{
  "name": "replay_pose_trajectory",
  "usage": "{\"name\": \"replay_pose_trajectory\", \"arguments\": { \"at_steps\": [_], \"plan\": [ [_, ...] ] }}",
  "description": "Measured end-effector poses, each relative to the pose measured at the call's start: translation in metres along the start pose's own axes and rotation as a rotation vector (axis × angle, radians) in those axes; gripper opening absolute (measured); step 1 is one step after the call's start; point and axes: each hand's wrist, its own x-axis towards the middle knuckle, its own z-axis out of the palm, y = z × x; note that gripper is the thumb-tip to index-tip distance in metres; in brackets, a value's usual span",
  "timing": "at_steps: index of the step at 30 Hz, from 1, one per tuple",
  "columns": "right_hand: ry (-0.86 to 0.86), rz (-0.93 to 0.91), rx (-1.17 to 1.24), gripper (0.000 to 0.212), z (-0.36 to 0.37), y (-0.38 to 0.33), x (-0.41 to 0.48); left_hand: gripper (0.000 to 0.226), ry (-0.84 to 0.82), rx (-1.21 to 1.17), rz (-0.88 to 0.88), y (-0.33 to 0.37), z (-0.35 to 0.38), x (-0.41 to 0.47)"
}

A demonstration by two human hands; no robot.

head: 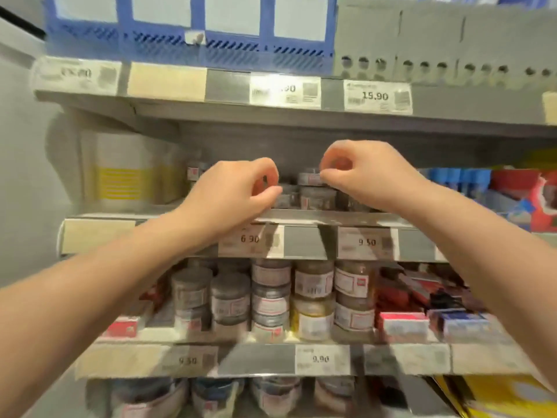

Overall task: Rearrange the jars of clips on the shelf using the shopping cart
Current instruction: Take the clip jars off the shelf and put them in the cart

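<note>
Both forearms [120,282] reach up to the middle shelf [301,217]. The left hand [238,191] and right hand [361,173] curl their fingers at the jars [318,197] stacked near its front edge. Blur hides whether either hand grips one. Lower jars [271,297] crowd the shelf beneath.

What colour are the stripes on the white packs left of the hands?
Yellow, on the white packs; head view shows it best.

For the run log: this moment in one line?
left hand at jars | right hand at top jar | grip unclear on both
</note>
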Motion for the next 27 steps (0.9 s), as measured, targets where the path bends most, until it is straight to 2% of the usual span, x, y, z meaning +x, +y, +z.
{"name": "replay_pose_trajectory", "arguments": {
  "at_steps": [3,5,10,15,18,22,27],
  "plan": [
    [-0.311,0.011,-0.105,0.033,0.002,0.026,0.046,0.046,-0.360,0.124,-0.101,-0.018,0.015,0.041],
    [-0.495,-0.041,-0.198,0.051,0.010,0.038,0.067,0.059,-0.547,0.111,-0.124,-0.028,0.026,0.062],
    [-0.661,-0.149,-0.289,0.071,0.027,0.054,0.092,0.075,-0.693,0.151,-0.048,-0.044,0.051,0.088],
    [-0.695,-0.204,-0.321,0.074,0.033,0.057,0.101,0.072,-0.743,0.207,-0.036,-0.054,0.069,0.099],
    [-0.675,-0.252,-0.394,0.069,0.035,0.055,0.101,0.070,-0.708,0.209,-0.023,-0.055,0.073,0.101],
    [-0.594,-0.265,-0.432,0.065,0.035,0.053,0.100,0.067,-0.655,0.151,-0.043,-0.056,0.069,0.098],
    [-0.446,-0.235,-0.322,0.061,0.023,0.042,0.087,0.061,-0.532,0.040,-0.018,-0.048,0.055,0.093]
  ]
}}
